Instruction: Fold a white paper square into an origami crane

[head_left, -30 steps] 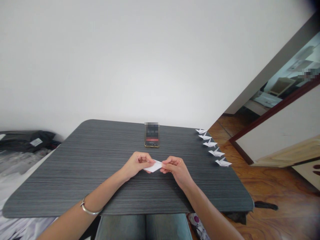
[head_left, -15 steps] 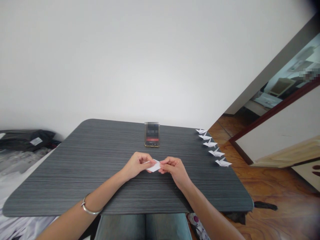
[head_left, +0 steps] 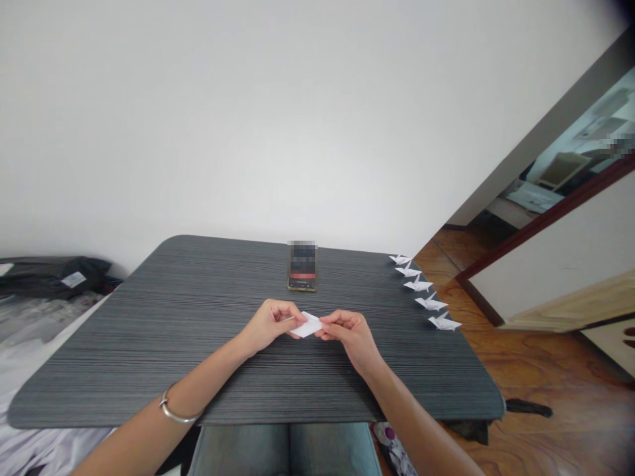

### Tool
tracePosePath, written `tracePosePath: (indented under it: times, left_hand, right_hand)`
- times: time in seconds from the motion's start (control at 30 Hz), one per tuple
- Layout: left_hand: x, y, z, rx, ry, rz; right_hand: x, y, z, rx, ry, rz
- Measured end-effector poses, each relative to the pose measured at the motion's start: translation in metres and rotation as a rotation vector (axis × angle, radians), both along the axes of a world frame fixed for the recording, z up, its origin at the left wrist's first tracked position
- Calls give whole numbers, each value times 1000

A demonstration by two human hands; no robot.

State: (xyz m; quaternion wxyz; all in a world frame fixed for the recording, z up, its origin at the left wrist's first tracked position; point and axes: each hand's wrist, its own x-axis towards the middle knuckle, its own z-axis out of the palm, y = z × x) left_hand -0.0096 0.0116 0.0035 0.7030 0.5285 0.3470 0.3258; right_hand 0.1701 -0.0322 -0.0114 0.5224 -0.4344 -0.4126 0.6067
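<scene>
A small folded piece of white paper [head_left: 308,326], roughly diamond-shaped, is held above the near middle of the table. My left hand [head_left: 272,325] pinches its left side between thumb and fingers. At the opposite corner my right hand [head_left: 347,332] grips the paper with thumb and fingertips. The fingers cover both ends of the paper, so its folds there are hidden. Several white paper cranes [head_left: 430,303] stand in a row along the table's right edge.
A phone [head_left: 302,271] lies on the dark wood-grain table [head_left: 198,284] beyond my hands. The white wall [head_left: 297,132] rises behind the table. A black bag [head_left: 54,277] and pale cloth sit at the left. Wooden floor [head_left: 526,396] shows at the right.
The fingertips have drawn slightly apart, and more of the white paper shows between them. Both hands keep their hold on it.
</scene>
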Motion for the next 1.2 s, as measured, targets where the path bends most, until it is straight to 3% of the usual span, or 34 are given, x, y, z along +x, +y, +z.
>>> tracePosePath:
  times: [0.13, 0.3, 0.47, 0.77, 0.9, 1.2]
  left_hand:
    - [0, -1, 0, 45, 15, -12]
    - [2, -4, 0, 149, 92, -97]
    - [2, -4, 1, 248, 199, -82]
    - [2, -3, 4, 181, 121, -108]
    - [1, -1, 5, 91, 29, -46]
    - [7, -2, 3, -63, 183, -4]
  right_hand:
    - [-3, 0, 5, -32, 57, 48]
    - [-8, 2, 5, -111, -94, 125]
    - [-8, 2, 2, -126, -111, 152]
    - [-8, 3, 3, -138, -123, 67]
    - [-8, 3, 1, -124, -130, 40]
    - [-11, 2, -1, -78, -156, 51]
